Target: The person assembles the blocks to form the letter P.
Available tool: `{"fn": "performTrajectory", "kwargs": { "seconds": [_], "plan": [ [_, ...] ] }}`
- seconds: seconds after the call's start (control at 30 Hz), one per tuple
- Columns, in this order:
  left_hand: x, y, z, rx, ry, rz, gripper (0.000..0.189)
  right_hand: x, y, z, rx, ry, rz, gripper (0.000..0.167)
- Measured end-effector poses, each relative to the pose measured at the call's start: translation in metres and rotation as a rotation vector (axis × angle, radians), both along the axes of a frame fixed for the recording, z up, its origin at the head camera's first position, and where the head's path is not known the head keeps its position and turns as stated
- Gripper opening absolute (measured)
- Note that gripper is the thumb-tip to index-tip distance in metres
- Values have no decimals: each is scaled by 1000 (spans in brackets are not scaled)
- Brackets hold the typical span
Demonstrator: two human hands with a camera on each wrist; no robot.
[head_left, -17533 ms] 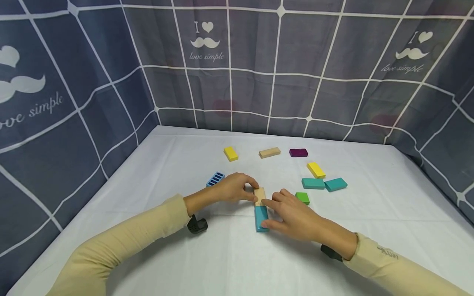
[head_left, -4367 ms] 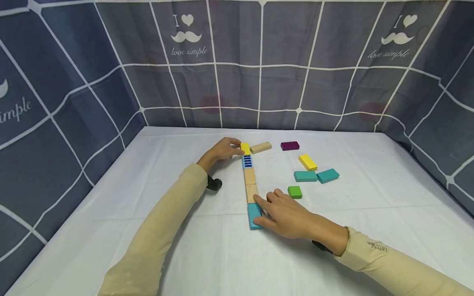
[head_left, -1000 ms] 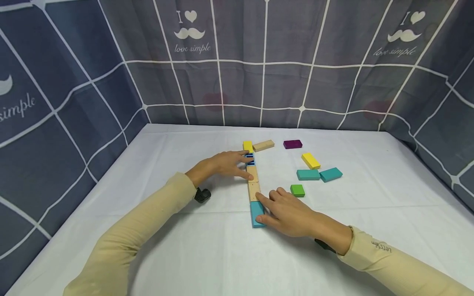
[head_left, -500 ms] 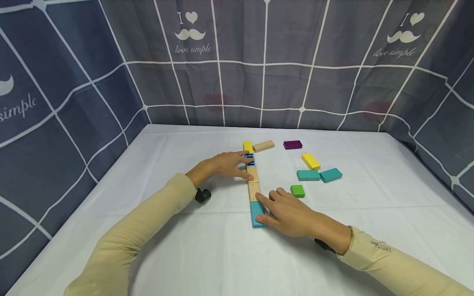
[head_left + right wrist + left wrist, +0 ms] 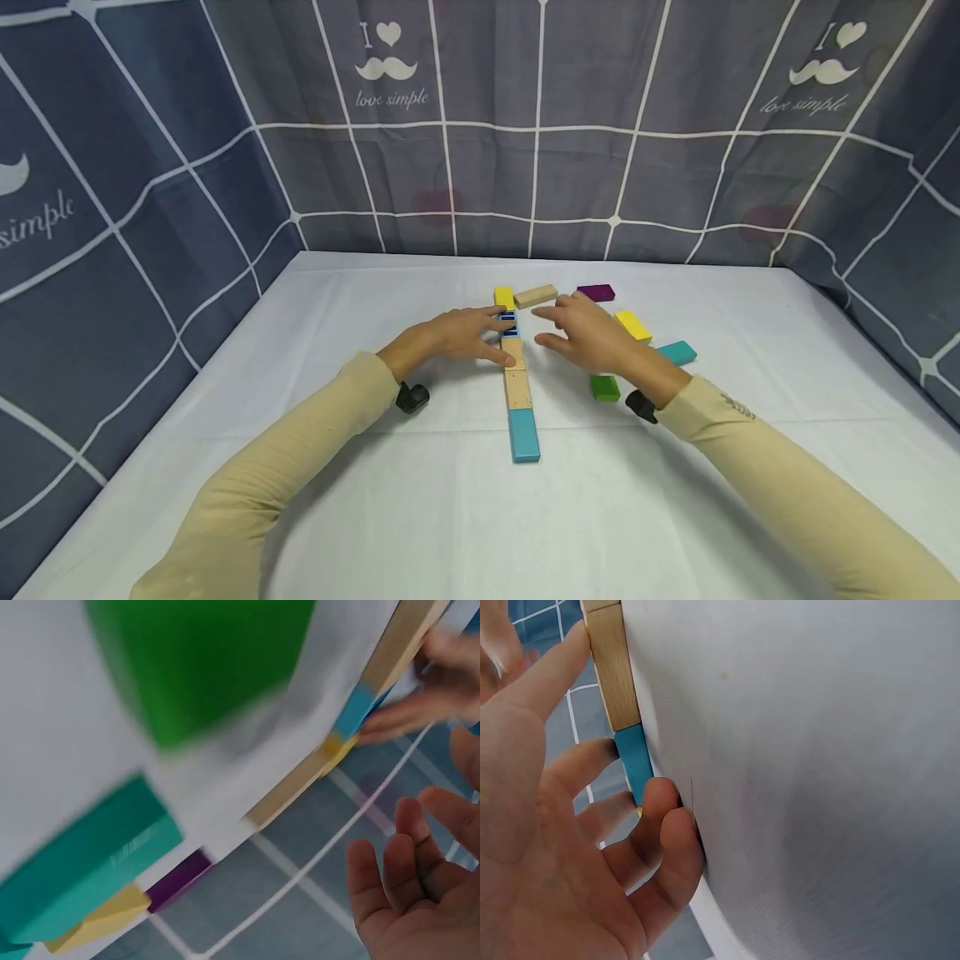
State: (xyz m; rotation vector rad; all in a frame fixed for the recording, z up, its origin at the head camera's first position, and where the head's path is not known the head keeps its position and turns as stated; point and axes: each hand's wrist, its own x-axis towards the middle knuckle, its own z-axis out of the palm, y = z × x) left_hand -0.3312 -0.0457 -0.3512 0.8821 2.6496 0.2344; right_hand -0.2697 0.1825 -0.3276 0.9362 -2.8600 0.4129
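Note:
A straight row of flat blocks runs away from me in the head view: a blue block (image 5: 524, 436) nearest, two wooden blocks (image 5: 517, 389), a light-blue block with dark rectangles (image 5: 512, 332) and a yellow block (image 5: 503, 297) at the far end. My left hand (image 5: 453, 335) lies along the row's left side, its extended fingers over the patterned block and thumb at the farther wooden one. To the right of the row, my right hand (image 5: 592, 333) hovers with fingers spread and holds nothing. In the right wrist view, its fingers (image 5: 401, 874) are loosely bent.
A loose wooden block (image 5: 536, 296) lies beside the row's far end. Farther right are a purple block (image 5: 596, 292), a yellow block (image 5: 633, 326), a teal block (image 5: 677, 352) and a green block (image 5: 605, 387). My right arm hides another teal block. A grid-patterned curtain (image 5: 495, 175) stands behind.
Over the seconds, the row grew with wooden, patterned and yellow blocks. My left hand drew back from the yellow block; just now my right hand left the near end and moved forward.

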Motion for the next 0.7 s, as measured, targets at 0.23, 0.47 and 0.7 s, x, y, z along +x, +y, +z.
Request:
{"fn": "performTrajectory", "kwargs": {
  "seconds": [0.23,0.47,0.7],
  "plan": [
    [0,1,3,-8,-28,26,82,-64,6,2,75,-12,-83,44],
    [-1,-1,2,-16,-19,23,83,-94,-1,0,122,-78,-122,47],
    [-2,1,2,-24,-19,14,83,-107,-5,-9,169,-148,-213,46]
  ]
}}
